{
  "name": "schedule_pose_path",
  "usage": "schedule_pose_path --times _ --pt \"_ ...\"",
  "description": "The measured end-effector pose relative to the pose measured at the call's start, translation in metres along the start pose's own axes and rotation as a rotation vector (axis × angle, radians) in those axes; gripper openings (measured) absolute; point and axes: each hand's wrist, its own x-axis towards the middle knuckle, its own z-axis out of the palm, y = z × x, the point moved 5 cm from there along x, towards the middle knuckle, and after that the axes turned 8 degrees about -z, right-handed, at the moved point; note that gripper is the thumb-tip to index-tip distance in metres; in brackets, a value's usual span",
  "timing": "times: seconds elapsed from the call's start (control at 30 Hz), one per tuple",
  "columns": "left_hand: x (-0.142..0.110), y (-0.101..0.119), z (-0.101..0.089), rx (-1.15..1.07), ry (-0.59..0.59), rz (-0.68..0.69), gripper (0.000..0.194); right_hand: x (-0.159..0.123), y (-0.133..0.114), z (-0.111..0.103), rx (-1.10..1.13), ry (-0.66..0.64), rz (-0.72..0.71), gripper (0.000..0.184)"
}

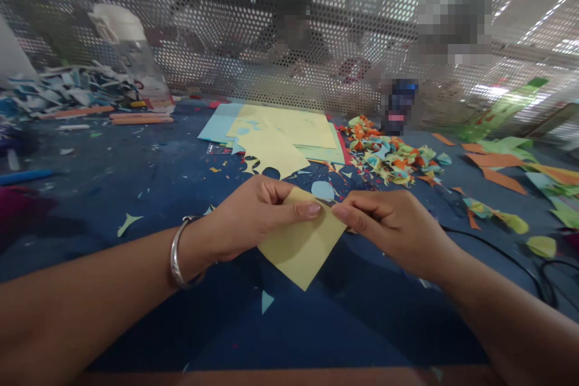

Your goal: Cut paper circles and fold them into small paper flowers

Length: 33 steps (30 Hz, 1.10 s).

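Observation:
A piece of yellow paper (pixel 307 247) is held up over the blue table, one corner pointing down toward me. My left hand (pixel 253 217), with a silver bangle at the wrist, grips its upper left part, the thumb lying flat on the near face. The thumb and bent fingers of my right hand (pixel 384 220) pinch the paper near its upper right edge; the exact contact is partly hidden by the fingers. Just beyond the fingertips lies a round light blue paper piece (pixel 322 190). A small blue scrap (pixel 266 301) lies below the paper.
Behind my hands are stacked yellow sheets (pixel 289 126), one with round cut-outs. To their right sits a heap of crumpled paper bits (pixel 398 160). Orange strips (pixel 495 160) and a black cable (pixel 497 250) lie right. A bottle (pixel 145 66) and white-blue scraps (pixel 67 90) stand left, before a perforated screen (pixel 217 24).

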Motion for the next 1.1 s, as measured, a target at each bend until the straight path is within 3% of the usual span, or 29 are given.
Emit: schedule_pose_path --times 0.33,1.1 --pt "-0.0014 -0.0033 0.0018 -0.010 -0.046 -0.014 0.020 -0.0014 -0.0017 0.0005 0.082 -0.031 0.025 0.054" --pt "-0.0014 -0.0040 0.0094 -0.102 -0.162 -0.107 0.020 -0.0029 -0.0035 0.0036 0.088 -0.056 0.049 0.057"
